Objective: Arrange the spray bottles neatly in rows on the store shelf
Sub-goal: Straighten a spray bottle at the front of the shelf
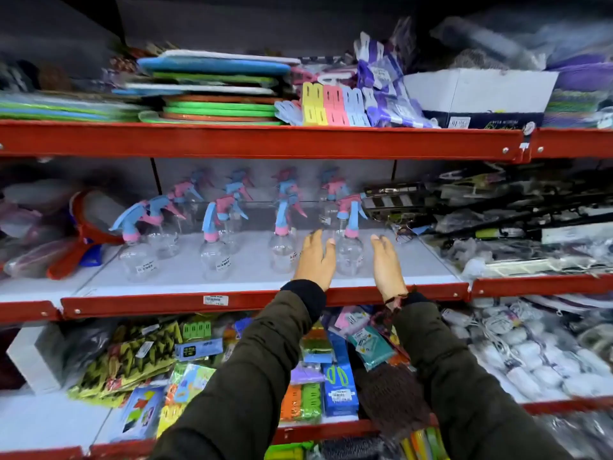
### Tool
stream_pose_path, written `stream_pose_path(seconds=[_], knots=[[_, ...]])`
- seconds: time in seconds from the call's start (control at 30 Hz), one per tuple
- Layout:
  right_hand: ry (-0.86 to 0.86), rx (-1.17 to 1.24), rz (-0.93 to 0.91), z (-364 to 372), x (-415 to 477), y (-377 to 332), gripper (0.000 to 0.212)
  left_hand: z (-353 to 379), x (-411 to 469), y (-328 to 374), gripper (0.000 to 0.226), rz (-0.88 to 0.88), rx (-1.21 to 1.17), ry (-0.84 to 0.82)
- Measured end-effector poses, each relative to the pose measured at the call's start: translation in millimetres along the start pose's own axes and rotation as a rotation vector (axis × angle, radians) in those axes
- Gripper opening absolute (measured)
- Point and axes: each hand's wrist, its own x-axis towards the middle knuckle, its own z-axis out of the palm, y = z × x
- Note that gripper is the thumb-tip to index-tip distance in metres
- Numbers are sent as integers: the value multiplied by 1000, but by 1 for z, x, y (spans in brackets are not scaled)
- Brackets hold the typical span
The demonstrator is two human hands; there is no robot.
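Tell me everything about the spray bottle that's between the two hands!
The spray bottle has a round, clear body that looks like plastic and seems empty. On top sits a pink collar and a pink and blue trigger head. It stands upright at the right end of the front row on the white shelf. The left hand and right hand flank it, open; whether they touch it is unclear.

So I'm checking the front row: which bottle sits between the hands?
The rightmost front bottle; left hand and right hand flank it, others stand further left.
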Motion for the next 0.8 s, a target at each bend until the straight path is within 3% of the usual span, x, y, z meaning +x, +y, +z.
stream_pose_path(seconds=[0.2,0.3,0.8], knots=[[-66,14,181,12,36,12,41,25,36,-10,56,-279,-108,-234],[-119,19,160,16,50,19,27,35,47,-16,54,-296,-108,-298],[-120,12,99,-7,17,24,25,36,9,-12,55,-266,-99,-326]])
